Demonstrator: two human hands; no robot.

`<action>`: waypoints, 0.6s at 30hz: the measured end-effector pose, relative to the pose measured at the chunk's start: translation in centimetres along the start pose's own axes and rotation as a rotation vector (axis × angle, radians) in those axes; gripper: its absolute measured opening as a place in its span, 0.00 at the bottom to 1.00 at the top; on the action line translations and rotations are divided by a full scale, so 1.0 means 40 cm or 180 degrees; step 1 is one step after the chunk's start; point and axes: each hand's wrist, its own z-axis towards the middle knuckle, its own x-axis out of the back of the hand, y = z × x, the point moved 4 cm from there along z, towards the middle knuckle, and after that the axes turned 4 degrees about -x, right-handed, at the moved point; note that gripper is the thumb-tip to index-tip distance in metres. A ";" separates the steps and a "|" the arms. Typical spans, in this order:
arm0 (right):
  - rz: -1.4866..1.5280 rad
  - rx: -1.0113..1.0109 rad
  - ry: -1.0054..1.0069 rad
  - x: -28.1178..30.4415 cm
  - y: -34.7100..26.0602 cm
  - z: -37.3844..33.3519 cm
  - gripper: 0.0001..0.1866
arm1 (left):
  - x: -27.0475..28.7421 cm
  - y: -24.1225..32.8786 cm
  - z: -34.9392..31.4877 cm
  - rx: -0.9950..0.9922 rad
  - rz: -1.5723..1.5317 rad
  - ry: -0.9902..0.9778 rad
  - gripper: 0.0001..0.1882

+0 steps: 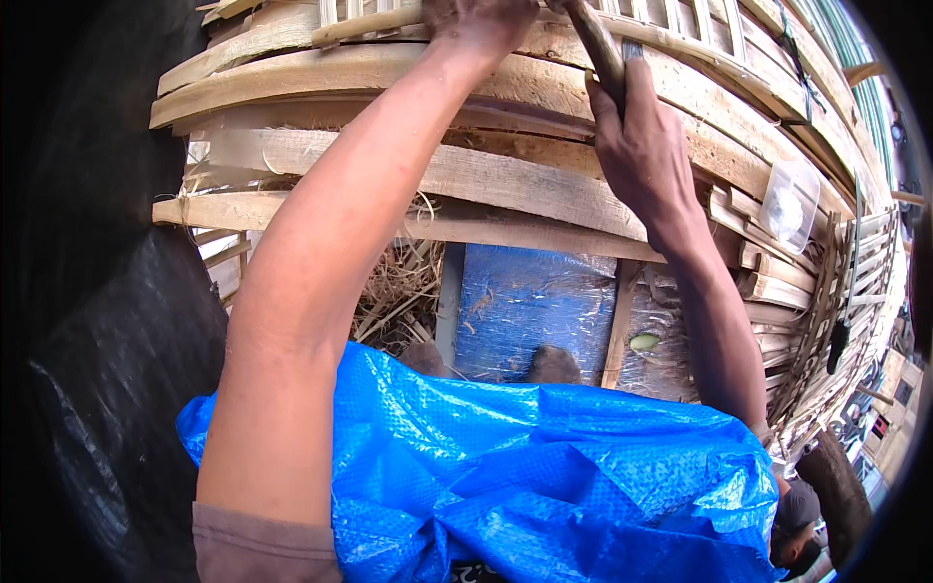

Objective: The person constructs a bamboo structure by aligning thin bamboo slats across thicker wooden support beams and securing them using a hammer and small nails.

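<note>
My left hand [483,17] reaches over a light wooden slat rack [671,15] at the top edge. Its fingers are cut off by the picture's edge, so what they touch is hidden. My right hand [646,160] is closed round a dark, worn tool handle [600,49] that slants up and left toward the left hand. The tool's far end is out of view, and its kind cannot be told. Below both hands run long pale wooden planks [389,78], stacked one beside another. A blue plastic sheet [544,437] covers my lap.
Dry shavings [403,287] lie under the planks, beside a blue panel [535,301]. A clear plastic cup [789,202] sits on the wood at the right, near bundled thin strips [836,330]. Black sheeting [126,369] hangs at the left. Part of another person [797,515] shows at the lower right.
</note>
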 end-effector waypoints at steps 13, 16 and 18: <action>0.0955 -0.0580 0.0472 0.140 0.026 -0.155 0.16 | -0.004 -0.016 -0.002 -0.0272 -0.0005 0.0679 0.09; 0.0903 -0.0957 0.0447 0.130 0.070 -0.183 0.17 | -0.001 -0.005 0.004 -0.0403 0.0489 0.0808 0.08; 0.0915 -0.1089 0.0369 0.128 0.095 -0.202 0.17 | -0.018 -0.010 0.005 -0.0428 0.0475 0.0464 0.14</action>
